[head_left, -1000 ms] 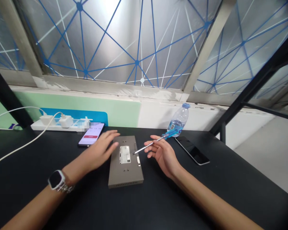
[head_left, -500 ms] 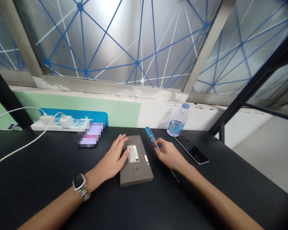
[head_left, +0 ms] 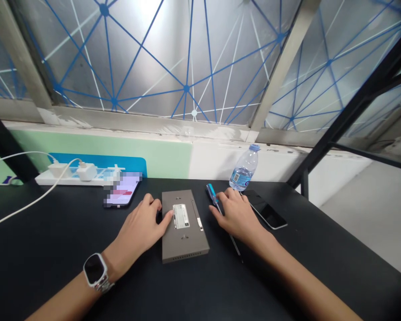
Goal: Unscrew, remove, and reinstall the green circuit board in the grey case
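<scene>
A flat grey-brown electronic device (head_left: 190,244) lies on the black table, with a white label (head_left: 181,216), keyhole slots and a row of vent holes along its near edge. At its left side is my left hand (head_left: 142,223), fingers bent and thumb stretched apart, the thumb tip at the device's left edge by the label. To the right lies a long screwdriver (head_left: 211,192) with a blue handle, its thin shaft pointing towards me. My right hand (head_left: 237,211) hovers over the shaft or rests on it, fingers and thumb apart; part of the shaft is hidden beneath.
Behind my right hand stand a water bottle (head_left: 244,171) and, lying flat, a dark phone (head_left: 270,214). A lit phone (head_left: 123,189) leans near a white power strip (head_left: 53,178) with plugged chargers. A white cable (head_left: 36,203) runs across the left side.
My left hand has slid left off the device's top to its edge. The right fingers have loosened from the screwdriver, which now lies turned slightly, and spread out.
</scene>
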A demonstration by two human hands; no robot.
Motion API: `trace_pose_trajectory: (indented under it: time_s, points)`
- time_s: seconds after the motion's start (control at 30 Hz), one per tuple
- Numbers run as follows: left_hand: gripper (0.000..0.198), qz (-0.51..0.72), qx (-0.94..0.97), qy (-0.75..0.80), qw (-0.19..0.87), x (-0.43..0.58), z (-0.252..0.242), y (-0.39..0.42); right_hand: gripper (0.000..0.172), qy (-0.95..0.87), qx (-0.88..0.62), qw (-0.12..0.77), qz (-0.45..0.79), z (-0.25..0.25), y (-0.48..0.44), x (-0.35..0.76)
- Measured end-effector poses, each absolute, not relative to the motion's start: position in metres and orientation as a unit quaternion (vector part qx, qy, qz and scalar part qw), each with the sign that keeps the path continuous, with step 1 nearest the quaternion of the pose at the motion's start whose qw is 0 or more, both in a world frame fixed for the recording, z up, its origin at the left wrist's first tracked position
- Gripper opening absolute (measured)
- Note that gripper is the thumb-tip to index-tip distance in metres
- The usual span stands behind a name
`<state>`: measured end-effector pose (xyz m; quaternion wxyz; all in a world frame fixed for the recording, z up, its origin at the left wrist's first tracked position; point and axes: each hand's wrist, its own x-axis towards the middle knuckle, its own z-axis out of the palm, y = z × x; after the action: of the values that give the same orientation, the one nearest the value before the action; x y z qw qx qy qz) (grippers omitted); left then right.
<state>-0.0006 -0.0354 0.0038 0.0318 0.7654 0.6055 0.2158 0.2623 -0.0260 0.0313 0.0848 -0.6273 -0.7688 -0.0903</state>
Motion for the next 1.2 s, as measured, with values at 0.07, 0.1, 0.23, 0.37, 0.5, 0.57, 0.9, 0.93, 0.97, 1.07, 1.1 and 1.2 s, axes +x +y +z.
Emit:
trace_pose_trajectory:
  time_s: [0.07, 0.1, 0.23, 0.37, 0.5, 0.57, 0.9, 0.93, 0.97, 1.07, 1.1, 1.2]
  points:
    - [0.038, 0.216, 0.77, 0.6, 0.03, -0.001, 0.004, -0.035, 0.043, -0.8, -0.58, 0.125, -0.09, 0.029, -0.03, 0.256]
    - [0.038, 0.216, 0.773, 0.596, 0.029, -0.001, 0.004, -0.034, 0.046, -0.814, -0.561, 0.136, -0.068, 0.027, -0.032, 0.252]
    - [0.043, 0.227, 0.775, 0.589, 0.045, 0.003, 0.004, -0.033, 0.051, -0.846, -0.505, 0.158, 0.067, 0.021, -0.043, 0.238]
    - [0.043, 0.28, 0.752, 0.59, 0.093, 0.008, 0.008, -0.033, 0.045, -0.832, -0.495, 0.193, 0.157, 0.021, -0.048, 0.236]
    - [0.033, 0.418, 0.718, 0.548, 0.097, 0.008, 0.02, -0.033, 0.039, -0.771, -0.426, 0.308, 0.36, 0.022, -0.048, 0.231]
    - [0.032, 0.485, 0.699, 0.518, 0.094, 0.008, 0.026, -0.035, 0.043, -0.7, -0.386, 0.368, 0.474, 0.023, -0.048, 0.226]
    - [0.032, 0.626, 0.6, 0.443, 0.226, 0.011, 0.03, -0.042, 0.033, -0.658, -0.374, 0.53, 0.382, 0.036, -0.055, 0.231]
    - [0.034, 0.633, 0.572, 0.452, 0.258, 0.01, 0.03, -0.04, 0.034, -0.688, -0.366, 0.536, 0.324, 0.037, -0.054, 0.236]
    - [0.037, 0.627, 0.545, 0.465, 0.306, 0.009, 0.03, -0.038, 0.038, -0.72, -0.35, 0.532, 0.275, 0.038, -0.053, 0.241]
    - [0.055, 0.512, 0.479, 0.484, 0.524, 0.007, 0.03, -0.035, 0.043, -0.79, -0.301, 0.486, 0.219, 0.037, -0.047, 0.256]
    - [0.06, 0.458, 0.458, 0.475, 0.596, 0.007, 0.03, -0.036, 0.042, -0.803, -0.295, 0.474, 0.209, 0.036, -0.045, 0.26]
    - [0.057, 0.353, 0.392, 0.42, 0.739, 0.009, 0.029, -0.042, 0.04, -0.84, -0.278, 0.43, 0.181, 0.03, -0.039, 0.265]
